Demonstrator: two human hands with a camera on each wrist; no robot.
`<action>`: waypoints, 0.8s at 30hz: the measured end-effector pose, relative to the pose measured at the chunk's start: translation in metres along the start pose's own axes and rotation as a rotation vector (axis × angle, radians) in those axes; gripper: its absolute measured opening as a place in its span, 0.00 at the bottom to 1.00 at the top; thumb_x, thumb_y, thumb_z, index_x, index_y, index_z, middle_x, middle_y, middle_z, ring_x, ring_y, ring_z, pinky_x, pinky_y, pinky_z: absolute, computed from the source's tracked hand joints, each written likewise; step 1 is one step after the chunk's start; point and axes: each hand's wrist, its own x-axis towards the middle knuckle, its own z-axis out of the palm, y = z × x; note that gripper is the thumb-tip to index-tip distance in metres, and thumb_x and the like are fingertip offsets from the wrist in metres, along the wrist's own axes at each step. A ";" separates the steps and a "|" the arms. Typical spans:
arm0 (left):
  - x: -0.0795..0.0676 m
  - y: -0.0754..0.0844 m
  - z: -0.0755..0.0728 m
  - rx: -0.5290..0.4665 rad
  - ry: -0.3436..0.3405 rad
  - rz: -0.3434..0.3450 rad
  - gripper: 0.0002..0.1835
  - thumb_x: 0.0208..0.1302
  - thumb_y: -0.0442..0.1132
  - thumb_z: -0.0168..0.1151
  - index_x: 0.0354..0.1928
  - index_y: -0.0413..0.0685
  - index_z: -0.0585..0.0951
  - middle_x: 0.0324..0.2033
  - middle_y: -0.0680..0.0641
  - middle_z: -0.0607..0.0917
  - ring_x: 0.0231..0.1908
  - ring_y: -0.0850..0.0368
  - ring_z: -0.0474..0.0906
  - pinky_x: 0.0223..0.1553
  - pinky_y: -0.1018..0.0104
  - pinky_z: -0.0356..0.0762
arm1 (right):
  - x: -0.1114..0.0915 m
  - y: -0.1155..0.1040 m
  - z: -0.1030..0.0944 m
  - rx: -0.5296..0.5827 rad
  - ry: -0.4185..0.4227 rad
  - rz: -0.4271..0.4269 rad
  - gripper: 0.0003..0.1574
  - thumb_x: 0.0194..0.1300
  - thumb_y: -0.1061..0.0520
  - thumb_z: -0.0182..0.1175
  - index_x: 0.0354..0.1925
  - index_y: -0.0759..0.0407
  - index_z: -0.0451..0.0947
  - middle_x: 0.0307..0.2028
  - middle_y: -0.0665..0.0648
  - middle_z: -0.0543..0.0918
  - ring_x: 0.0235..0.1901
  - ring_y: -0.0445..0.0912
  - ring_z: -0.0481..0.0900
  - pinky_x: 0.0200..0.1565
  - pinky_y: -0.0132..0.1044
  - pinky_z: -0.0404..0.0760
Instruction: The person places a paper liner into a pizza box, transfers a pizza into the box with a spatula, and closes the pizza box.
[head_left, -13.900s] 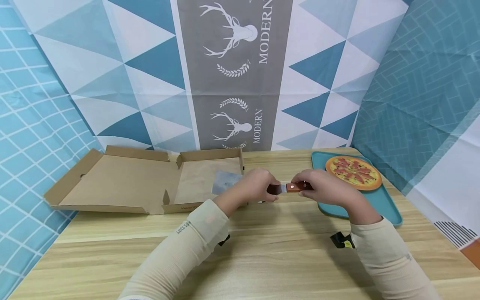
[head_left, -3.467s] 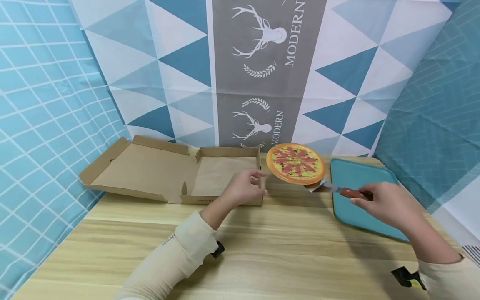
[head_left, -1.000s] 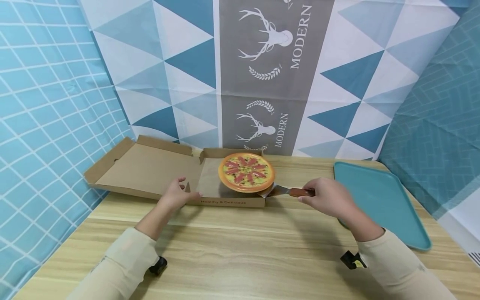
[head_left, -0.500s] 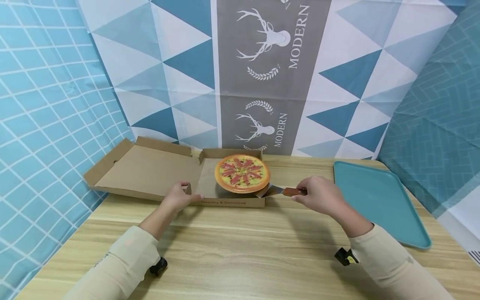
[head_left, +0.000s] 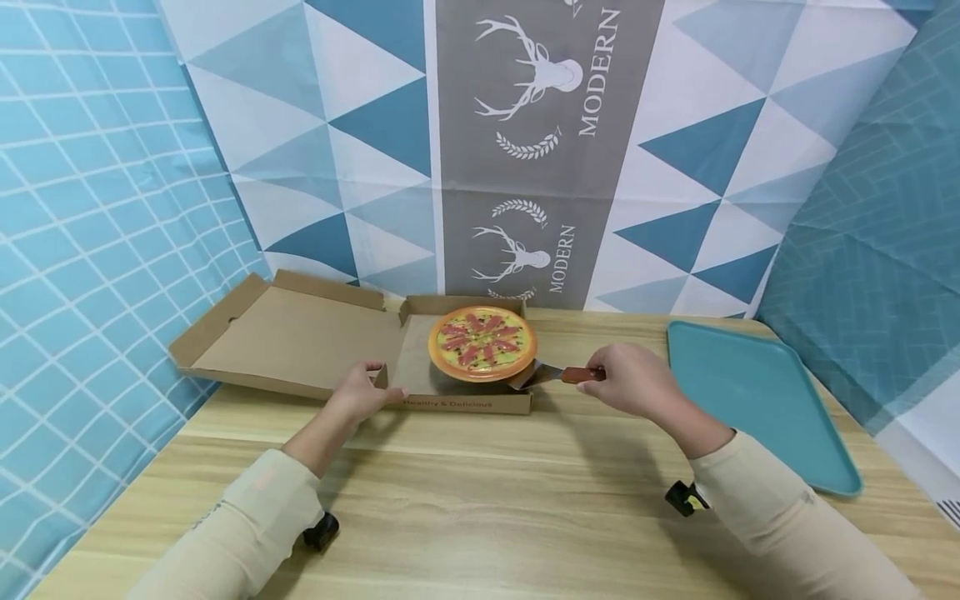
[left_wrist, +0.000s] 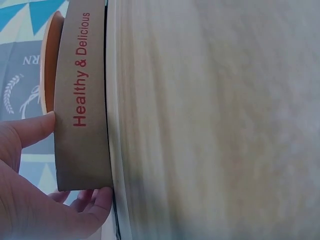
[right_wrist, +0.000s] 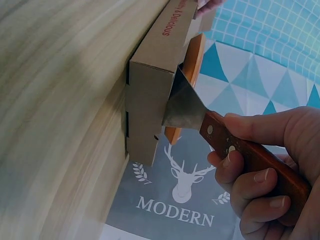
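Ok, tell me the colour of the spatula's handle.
Reddish-brown handle, clearest in the right wrist view.

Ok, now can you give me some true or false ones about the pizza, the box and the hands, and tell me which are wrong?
1. The right hand holds the spatula by its handle. True.
2. The pizza is over the box. True.
3. The box's lid is closed. False: the lid lies open, to the left.
4. The tray is to the right of the box. True.
5. The left hand is on the spatula too. False: the left hand is at the box's front left corner.
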 end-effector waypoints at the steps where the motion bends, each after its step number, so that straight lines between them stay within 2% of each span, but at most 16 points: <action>1: 0.000 0.000 0.000 -0.001 -0.004 0.000 0.43 0.62 0.38 0.67 0.71 0.31 0.53 0.67 0.24 0.57 0.66 0.28 0.54 0.65 0.38 0.57 | 0.001 -0.001 0.000 -0.005 -0.002 -0.002 0.09 0.58 0.51 0.70 0.30 0.55 0.85 0.18 0.46 0.77 0.16 0.42 0.68 0.20 0.35 0.62; 11: 0.000 -0.001 0.000 0.001 -0.022 -0.004 0.44 0.64 0.39 0.66 0.71 0.32 0.51 0.67 0.25 0.56 0.67 0.27 0.51 0.65 0.36 0.56 | 0.014 -0.006 -0.003 -0.027 -0.043 -0.005 0.10 0.58 0.50 0.70 0.25 0.52 0.83 0.16 0.46 0.75 0.15 0.42 0.64 0.19 0.35 0.59; 19: 0.001 -0.002 0.000 -0.014 -0.022 -0.009 0.44 0.64 0.39 0.67 0.71 0.32 0.51 0.66 0.26 0.56 0.67 0.28 0.51 0.65 0.36 0.56 | 0.032 -0.014 -0.007 -0.022 -0.097 -0.027 0.18 0.58 0.50 0.69 0.17 0.52 0.77 0.12 0.45 0.64 0.15 0.40 0.57 0.19 0.33 0.53; 24: 0.001 -0.001 0.000 -0.011 -0.022 -0.020 0.45 0.64 0.40 0.67 0.72 0.32 0.50 0.66 0.26 0.56 0.68 0.28 0.50 0.65 0.36 0.55 | 0.042 -0.018 -0.008 -0.039 -0.134 -0.015 0.22 0.58 0.50 0.69 0.14 0.52 0.73 0.12 0.46 0.63 0.14 0.40 0.56 0.18 0.33 0.52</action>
